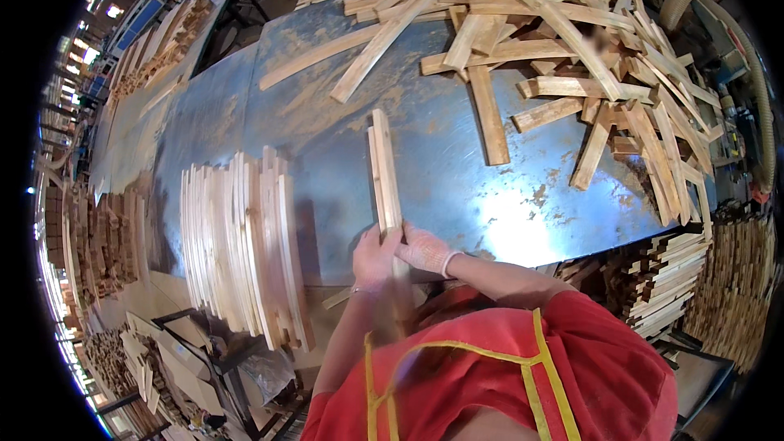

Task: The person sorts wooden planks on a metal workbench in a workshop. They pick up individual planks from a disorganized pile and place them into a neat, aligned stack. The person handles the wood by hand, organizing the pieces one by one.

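Two pale wooden strips (385, 171) lie side by side, pointing away from me over the front edge of the metal-topped table (343, 171). My left hand (376, 260), in a light glove, is closed around their near part. From the right, my right hand (426, 248), gloved too, grips the same strips with its fingers pressed against their side. The strips' near ends, by my body, are blurred. Left of my hands stands a neat row of pale wooden strips (237, 237), packed close together and reaching past the table's front edge.
A large jumbled pile of wooden strips (563, 41) covers the table's far right. Two loose strips (380, 49) reach out from it toward the left. Stacked wood (670, 286) stands below the table at right, more stacks (106, 237) at left. A dark metal frame (220, 359) is at lower left.
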A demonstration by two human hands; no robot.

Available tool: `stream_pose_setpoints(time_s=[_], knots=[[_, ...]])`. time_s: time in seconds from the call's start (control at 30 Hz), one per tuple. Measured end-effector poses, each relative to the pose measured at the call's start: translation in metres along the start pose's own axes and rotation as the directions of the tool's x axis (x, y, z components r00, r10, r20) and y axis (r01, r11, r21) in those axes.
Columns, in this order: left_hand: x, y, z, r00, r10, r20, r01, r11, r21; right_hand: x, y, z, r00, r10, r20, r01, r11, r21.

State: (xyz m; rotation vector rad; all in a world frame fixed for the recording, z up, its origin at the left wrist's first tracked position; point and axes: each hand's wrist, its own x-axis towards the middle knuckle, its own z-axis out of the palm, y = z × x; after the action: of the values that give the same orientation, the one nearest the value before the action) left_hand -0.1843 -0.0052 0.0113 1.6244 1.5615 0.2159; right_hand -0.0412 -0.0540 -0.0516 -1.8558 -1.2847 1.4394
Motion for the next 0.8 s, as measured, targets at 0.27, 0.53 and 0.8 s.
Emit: stream_pose_setpoints(time_s=[0.27, 0.53, 0.8], knots=[[0.013, -0.067, -0.012, 0.989, -0.055, -0.137, 0.066, 0.995, 0.071, 0.015, -0.033, -0.114, 0.898, -0.279, -0.339, 0.138, 0.912, -0.387], [-0.014, -0.133, -0.124, 0.929, 0.287, -0.235, -0.008, 0.649, 0.761, 0.066, 0.051, -0.23, 0.663, 0.075, -0.745, -0.362, 0.903, -0.232], [-0.014, -0.171, -0.095, 0.869, 0.281, -0.406, 0.179, 0.586, 0.79, 0.011, -0.052, -0.103, 0.988, 0.152, -0.022, -0.028, 0.32, 0.947]])
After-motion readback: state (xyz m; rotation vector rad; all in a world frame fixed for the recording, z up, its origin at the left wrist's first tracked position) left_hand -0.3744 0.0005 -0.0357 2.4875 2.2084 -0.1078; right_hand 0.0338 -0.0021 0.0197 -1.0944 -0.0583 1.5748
